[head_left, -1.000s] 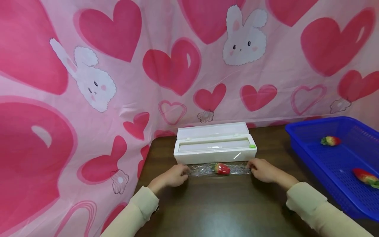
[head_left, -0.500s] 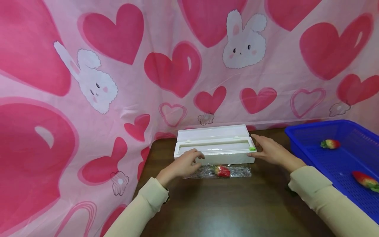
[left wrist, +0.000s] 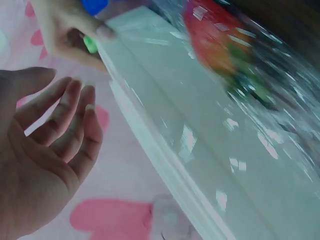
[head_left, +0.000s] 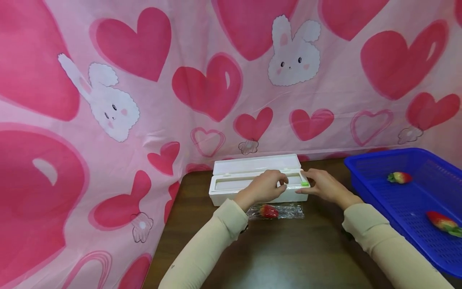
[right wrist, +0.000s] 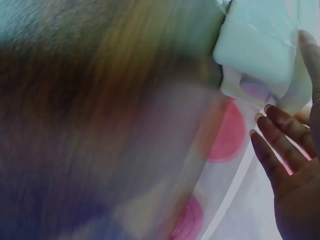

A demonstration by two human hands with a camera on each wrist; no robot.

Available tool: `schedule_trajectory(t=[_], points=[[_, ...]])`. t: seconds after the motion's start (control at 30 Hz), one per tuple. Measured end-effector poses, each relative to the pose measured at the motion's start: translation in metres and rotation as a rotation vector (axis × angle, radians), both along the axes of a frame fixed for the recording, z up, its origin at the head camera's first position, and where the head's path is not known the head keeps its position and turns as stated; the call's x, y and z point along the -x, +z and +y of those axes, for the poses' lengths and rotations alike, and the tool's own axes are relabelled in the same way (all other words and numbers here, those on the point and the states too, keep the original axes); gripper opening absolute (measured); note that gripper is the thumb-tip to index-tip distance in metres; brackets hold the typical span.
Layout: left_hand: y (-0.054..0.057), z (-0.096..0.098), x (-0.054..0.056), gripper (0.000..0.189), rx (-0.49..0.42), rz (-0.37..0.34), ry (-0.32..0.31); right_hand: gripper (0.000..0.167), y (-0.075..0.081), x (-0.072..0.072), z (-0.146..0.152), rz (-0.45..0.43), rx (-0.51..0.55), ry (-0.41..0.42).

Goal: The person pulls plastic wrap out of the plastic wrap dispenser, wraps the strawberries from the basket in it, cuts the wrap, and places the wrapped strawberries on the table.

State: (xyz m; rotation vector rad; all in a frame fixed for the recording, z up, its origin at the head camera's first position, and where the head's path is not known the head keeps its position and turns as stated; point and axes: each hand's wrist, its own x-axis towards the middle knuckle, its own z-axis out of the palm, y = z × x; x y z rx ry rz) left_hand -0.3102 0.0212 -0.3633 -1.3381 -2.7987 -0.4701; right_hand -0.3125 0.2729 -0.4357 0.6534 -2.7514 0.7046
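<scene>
A white cling film dispenser [head_left: 225, 199] stands at the back of the table, its lid [head_left: 254, 163] tilted up behind it. My right hand [head_left: 325, 185] grips its right end, thumb at the front beside a green slider [head_left: 304, 184]. Over the dispenser's right half hovers my left hand [head_left: 264, 186], fingers loosely bent and holding nothing. In the left wrist view, that hand [left wrist: 52, 132] is apart from the dispenser's long edge. A strawberry [head_left: 268, 211] wrapped in clear film lies just in front of the dispenser, its left end of film partly behind my left wrist.
On the right stands a blue plastic basket [head_left: 375, 204] with two strawberries in it, one farther back [head_left: 400, 177] and one nearer [head_left: 443, 222]. Behind the brown table [head_left: 285, 253] hangs a pink cloth [head_left: 155, 120] printed with hearts and rabbits.
Both hands have let go of the film ends beside the strawberry. The right hand has moved back onto the dispenser's end; the left has risen and moved right over the dispenser.
</scene>
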Motion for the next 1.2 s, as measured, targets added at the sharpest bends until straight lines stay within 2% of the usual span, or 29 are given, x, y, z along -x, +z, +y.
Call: schedule_trajectory(t=[0.13,0.27,0.33,0.47,0.7,0.93,1.03,1.2], points=[[-0.004,0.031,0.003,0.02,0.016,0.046,0.045,0.069,-0.001,0.001,-0.002,0.022,0.01,0.019],[-0.012,0.054,0.006,0.016,0.004,0.05,0.122,0.035,-0.003,0.003,-0.006,0.046,0.026,0.05],[-0.016,0.062,0.006,0.014,0.008,0.068,0.161,0.023,-0.005,0.003,-0.008,0.056,0.036,0.059],[-0.024,0.071,0.006,0.018,0.014,0.12,0.244,0.024,-0.006,0.002,-0.011,0.073,0.059,0.062],[-0.031,0.073,0.008,0.033,-0.035,0.151,0.372,0.023,-0.005,0.002,-0.017,0.088,0.079,0.064],[-0.034,0.062,0.012,0.032,-0.113,0.06,0.44,0.026,-0.003,0.002,-0.025,0.05,0.046,0.03],[-0.037,0.056,0.012,0.031,-0.111,0.045,0.474,0.028,-0.003,0.002,-0.031,0.007,0.022,0.009],[-0.041,0.047,0.01,0.027,-0.088,0.065,0.537,0.029,-0.003,0.002,-0.039,-0.024,-0.016,-0.006]])
